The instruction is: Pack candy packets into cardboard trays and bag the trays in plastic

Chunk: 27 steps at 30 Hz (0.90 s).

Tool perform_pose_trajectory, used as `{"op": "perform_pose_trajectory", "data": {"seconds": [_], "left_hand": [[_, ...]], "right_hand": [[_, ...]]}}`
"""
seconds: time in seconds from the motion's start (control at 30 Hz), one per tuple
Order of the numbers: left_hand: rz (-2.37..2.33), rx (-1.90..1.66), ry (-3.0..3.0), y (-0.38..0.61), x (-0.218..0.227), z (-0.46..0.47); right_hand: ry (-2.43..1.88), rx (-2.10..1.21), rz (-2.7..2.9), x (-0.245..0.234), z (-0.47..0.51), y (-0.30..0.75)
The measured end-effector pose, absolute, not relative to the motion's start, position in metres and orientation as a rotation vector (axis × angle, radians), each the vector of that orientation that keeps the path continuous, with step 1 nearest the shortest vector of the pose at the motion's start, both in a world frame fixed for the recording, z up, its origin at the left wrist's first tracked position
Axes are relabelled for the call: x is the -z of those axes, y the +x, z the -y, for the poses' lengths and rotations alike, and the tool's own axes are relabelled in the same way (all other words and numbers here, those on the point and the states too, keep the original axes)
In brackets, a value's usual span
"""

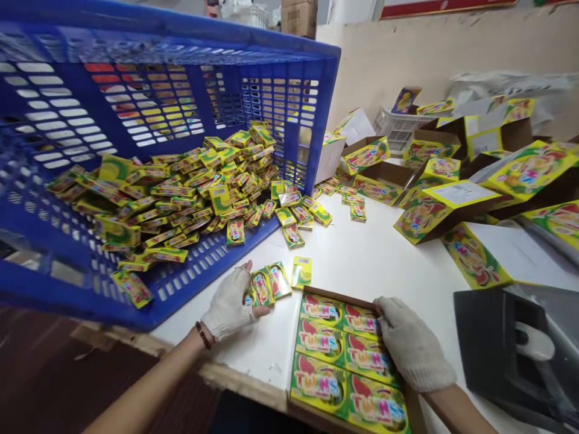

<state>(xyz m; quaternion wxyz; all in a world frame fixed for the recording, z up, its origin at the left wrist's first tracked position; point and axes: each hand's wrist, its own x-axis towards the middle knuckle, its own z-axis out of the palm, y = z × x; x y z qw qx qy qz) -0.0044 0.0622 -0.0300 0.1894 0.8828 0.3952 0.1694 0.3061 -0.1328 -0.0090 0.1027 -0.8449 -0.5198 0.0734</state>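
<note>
My left hand (230,304), in a white knitted glove, lies on the table with thumb and fingers apart. It touches the near end of a short row of small yellow-green packs (262,286). One more small pack (301,272) lies flat just past that row. My right hand (409,343), gloved too, grips the right rim of an open cardboard carton (346,294). Inside the carton, bright boxes with a watermelon picture (319,337) sit in two columns. The carton is at the table's front edge, its lower right corner partly out of view.
A blue plastic crate (294,150) lies tipped on its side at left, heaped with small packs (181,193), some spilling onto the white table (353,259). Open printed boxes (434,211) pile up at right. A black tray-like object (488,343) lies near right, before a wall.
</note>
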Motion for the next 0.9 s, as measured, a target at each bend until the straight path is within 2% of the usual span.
{"op": "perform_pose_trajectory", "data": {"seconds": [0.23,0.43,0.7,0.77,0.9], "left_hand": [[-1.317,-0.492,2.279,-0.009,0.024,-0.044],[-1.572,-0.046,2.403,-0.018,0.004,-0.027],[-1.524,-0.543,1.899,-0.031,0.015,-0.024],[-1.554,-0.522,1.962,-0.009,0.007,-0.028],[-1.68,-0.205,2.153,0.04,-0.005,-0.034]], "right_hand": [[-2.459,-0.184,1.547,0.007,0.133,0.305],[-2.457,-0.206,1.529,0.004,0.133,0.304],[-2.474,-0.257,1.537,0.002,0.133,0.304],[-2.493,-0.249,1.541,0.0,0.132,0.302],[-2.528,-0.241,1.527,-0.006,0.132,0.299]]}}
